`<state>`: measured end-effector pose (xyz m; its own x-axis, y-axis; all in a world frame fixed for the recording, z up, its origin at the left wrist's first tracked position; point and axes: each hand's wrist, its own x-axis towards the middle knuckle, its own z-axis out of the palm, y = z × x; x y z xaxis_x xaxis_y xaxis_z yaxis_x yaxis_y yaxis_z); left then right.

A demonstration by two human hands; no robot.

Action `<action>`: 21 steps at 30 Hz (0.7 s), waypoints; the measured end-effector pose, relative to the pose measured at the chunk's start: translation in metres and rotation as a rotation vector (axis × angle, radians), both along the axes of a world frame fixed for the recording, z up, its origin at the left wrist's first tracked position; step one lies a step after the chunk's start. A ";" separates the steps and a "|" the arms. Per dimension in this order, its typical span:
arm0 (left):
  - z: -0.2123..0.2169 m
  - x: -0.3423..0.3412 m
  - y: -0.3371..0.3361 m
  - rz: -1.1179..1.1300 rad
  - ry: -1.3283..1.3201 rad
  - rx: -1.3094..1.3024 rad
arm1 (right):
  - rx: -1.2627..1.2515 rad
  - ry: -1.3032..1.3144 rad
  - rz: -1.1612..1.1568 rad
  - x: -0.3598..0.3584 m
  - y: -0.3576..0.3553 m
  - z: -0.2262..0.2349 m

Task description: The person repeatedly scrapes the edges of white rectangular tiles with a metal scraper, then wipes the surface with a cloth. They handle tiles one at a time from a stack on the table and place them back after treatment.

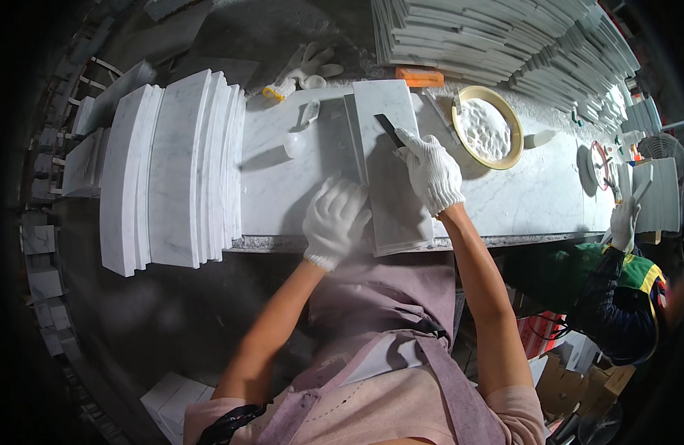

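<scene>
A white marble tile [390, 159], part of it in shadow, lies on top of another in front of me, its near end at the table's front edge. My right hand [433, 174], in a white knitted glove, is closed round a thin dark scraper blade [388, 130] that slants across the tile. Just left of the tile is my left hand [336, 222], gloved too and slightly blurred. Its fingers are apart and loosely bent, with nothing seen in them. Whether it touches the tile's edge I cannot tell.
Marble tiles [180, 170] stand in a row at the left. A yellow-rimmed bowl [518, 141] of white paste is on the right, an orange block [420, 78] behind the tile, and spare gloves [308, 68] at the back. Stacked slabs [497, 37] rise behind. Another person [616, 297] works at right.
</scene>
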<state>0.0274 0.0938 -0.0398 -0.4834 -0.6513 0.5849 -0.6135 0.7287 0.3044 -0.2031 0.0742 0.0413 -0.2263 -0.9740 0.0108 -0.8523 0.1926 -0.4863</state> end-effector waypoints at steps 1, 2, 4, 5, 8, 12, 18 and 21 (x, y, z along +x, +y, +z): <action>0.001 0.000 0.000 -0.004 0.005 0.007 | -0.010 0.013 0.006 0.000 -0.001 -0.001; 0.003 0.000 0.000 -0.015 0.007 0.016 | -0.016 0.024 0.007 0.001 -0.002 -0.002; 0.005 -0.001 0.000 -0.050 0.041 -0.005 | -0.024 0.033 0.003 0.001 -0.004 -0.004; 0.007 -0.001 0.000 -0.069 0.070 -0.020 | -0.024 0.029 -0.001 0.001 -0.005 -0.005; 0.009 -0.002 0.000 -0.112 0.055 -0.001 | -0.006 0.013 0.007 0.001 -0.006 -0.005; 0.010 -0.001 -0.003 -0.160 0.049 -0.021 | 0.005 0.044 0.012 0.001 -0.008 -0.002; 0.008 -0.001 -0.002 -0.161 0.042 -0.002 | -0.010 0.036 0.035 0.001 -0.012 -0.004; 0.006 -0.001 -0.003 -0.161 0.034 0.014 | 0.013 0.053 0.026 0.002 -0.012 -0.008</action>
